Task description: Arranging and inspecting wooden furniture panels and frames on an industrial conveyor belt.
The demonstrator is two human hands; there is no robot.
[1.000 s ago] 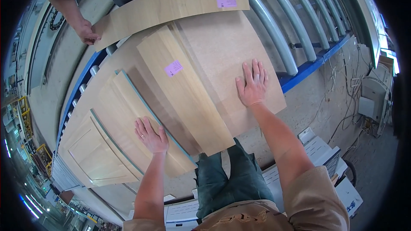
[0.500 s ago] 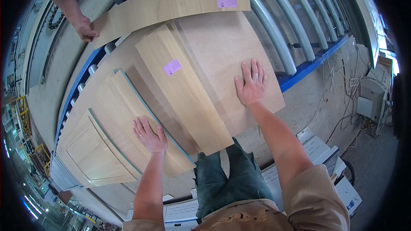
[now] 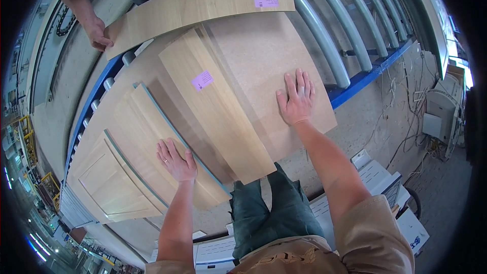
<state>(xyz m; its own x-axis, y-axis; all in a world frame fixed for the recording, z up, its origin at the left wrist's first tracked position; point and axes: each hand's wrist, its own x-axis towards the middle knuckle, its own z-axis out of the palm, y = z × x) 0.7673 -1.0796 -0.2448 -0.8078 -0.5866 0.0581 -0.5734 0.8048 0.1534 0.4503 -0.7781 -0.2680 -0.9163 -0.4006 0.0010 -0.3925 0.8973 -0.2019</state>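
My left hand (image 3: 177,161) lies flat, fingers apart, on a light wooden panel (image 3: 147,129) with a teal edge. My right hand (image 3: 297,100) is spread on the bare right part of a large brown board (image 3: 253,50). Between my hands a long wooden plank (image 3: 223,114) with a purple label (image 3: 202,80) rests on that board. Farther left lies a framed panel door (image 3: 114,180), also teal along one edge. Across the far side, a co-worker's hands (image 3: 98,34) hold another labelled plank (image 3: 203,2) by its two ends, above the board's far edge.
The board lies on a roller conveyor with grey rollers (image 3: 324,30) and a blue frame (image 3: 373,73). White boxes (image 3: 324,218) stand low by my legs. Loose cables (image 3: 401,144) and a white-grey device (image 3: 441,114) are on the right. Yellow railings (image 3: 28,137) show at the far left.
The co-worker's plank has shifted very slightly left. My two hands stay in place on the panel and the board.
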